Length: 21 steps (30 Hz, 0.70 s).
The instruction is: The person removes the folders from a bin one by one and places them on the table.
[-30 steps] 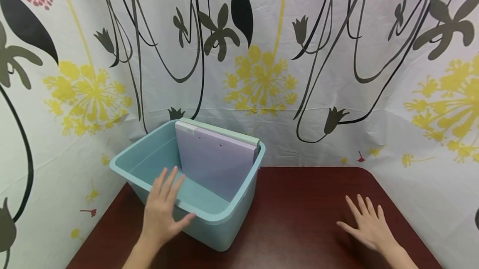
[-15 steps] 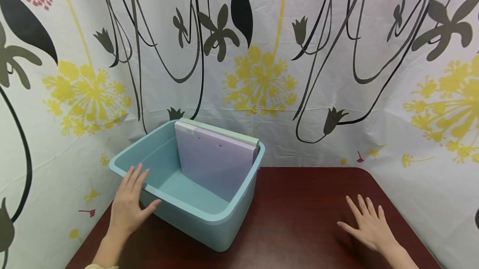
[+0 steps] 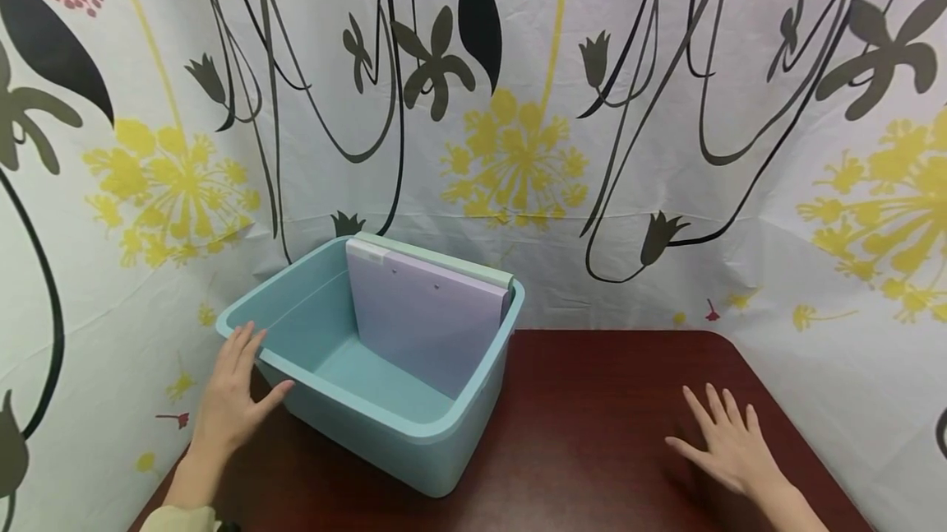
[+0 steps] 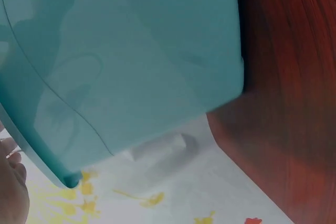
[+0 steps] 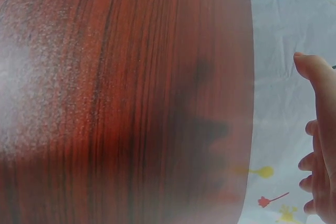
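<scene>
A light blue plastic tub (image 3: 436,466) stands on the left part of the table. Inside it, against the far side, a lilac folder or binder (image 3: 425,318) leans upright, with a pale green one (image 3: 444,258) behind it. My left hand (image 3: 229,400) is at the tub's near left corner, fingers straight and thumb spread; whether it touches the rim cannot be told. The left wrist view has the tub's outer wall (image 4: 142,66) filling much of it. Over the table's right side hovers my right hand (image 3: 732,450), fingers spread, holding nothing, its shadow on the wood.
The dark red-brown wooden table (image 3: 592,409) has a rounded far right corner. A white cloth (image 3: 533,47) printed with yellow, red and grey flowers hangs behind the table and along both sides. The tub's back comes close to this cloth.
My left hand has moved left along the tub's near rim, from its middle to the left corner. The right hand, tub and folders look unmoved.
</scene>
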Each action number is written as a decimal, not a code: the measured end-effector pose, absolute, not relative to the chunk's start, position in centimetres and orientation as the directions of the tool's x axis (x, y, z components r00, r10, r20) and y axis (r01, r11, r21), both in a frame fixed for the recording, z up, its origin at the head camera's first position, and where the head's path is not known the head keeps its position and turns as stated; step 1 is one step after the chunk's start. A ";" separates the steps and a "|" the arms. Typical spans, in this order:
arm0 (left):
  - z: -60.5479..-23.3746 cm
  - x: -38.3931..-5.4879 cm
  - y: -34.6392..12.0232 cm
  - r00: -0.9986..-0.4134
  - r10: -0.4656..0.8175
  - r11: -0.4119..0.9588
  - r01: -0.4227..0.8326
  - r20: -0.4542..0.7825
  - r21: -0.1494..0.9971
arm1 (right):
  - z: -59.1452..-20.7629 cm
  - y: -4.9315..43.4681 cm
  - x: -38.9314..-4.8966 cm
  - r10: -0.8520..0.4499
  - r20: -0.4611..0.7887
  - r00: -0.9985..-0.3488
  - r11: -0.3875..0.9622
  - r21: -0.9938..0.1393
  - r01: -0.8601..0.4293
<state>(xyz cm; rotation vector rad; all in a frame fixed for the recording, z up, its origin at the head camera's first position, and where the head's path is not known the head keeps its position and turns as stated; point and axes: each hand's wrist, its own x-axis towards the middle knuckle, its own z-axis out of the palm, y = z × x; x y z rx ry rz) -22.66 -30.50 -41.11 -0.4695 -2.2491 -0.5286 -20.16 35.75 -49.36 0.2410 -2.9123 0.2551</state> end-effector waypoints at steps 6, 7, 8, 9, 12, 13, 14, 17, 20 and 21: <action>-41.4 -23.0 -31.5 -0.671 0.110 0.867 0.425 0.733 0.260 | -49.1 35.5 -20.2 -0.147 0.213 -0.966 0.970 -0.161 -0.183; -41.5 -23.0 -31.5 -0.675 0.101 0.869 0.418 0.731 0.266 | -49.1 35.5 -20.2 -0.148 0.213 -0.966 0.969 -0.162 -0.184; -41.5 -23.1 -31.6 -0.678 0.095 0.870 0.413 0.729 0.271 | -49.0 35.4 -20.2 -0.149 0.217 -0.965 0.969 -0.162 -0.186; -41.5 -23.1 -31.6 -0.681 0.090 0.870 0.409 0.727 0.275 | -49.0 35.3 -20.3 -0.151 0.222 -0.963 0.968 -0.163 -0.189; -41.5 -23.2 -31.7 -0.689 0.084 0.875 0.397 0.720 0.278 | -48.9 35.2 -20.3 -0.160 0.233 -0.959 0.963 -0.175 -0.203; -41.5 -23.2 -31.7 -0.693 0.083 0.877 0.392 0.716 0.278 | -48.8 35.1 -20.4 -0.164 0.238 -0.957 0.962 -0.178 -0.209; -41.5 -23.2 -31.7 -0.696 0.082 0.879 0.388 0.713 0.278 | -48.8 35.1 -20.4 -0.168 0.246 -0.954 0.960 -0.178 -0.215; -41.4 -23.2 -31.7 -0.711 0.080 0.884 0.374 0.698 0.279 | -48.7 34.8 -20.4 -0.180 0.264 -0.948 0.956 -0.180 -0.232; -41.4 -23.1 -31.7 -0.727 0.076 0.885 0.364 0.683 0.290 | -48.6 34.6 -20.4 -0.187 0.277 -0.942 0.953 -0.182 -0.243; -41.4 -23.1 -31.7 -0.731 0.074 0.885 0.361 0.678 0.293 | -48.6 34.5 -20.4 -0.189 0.276 -0.942 0.951 -0.187 -0.246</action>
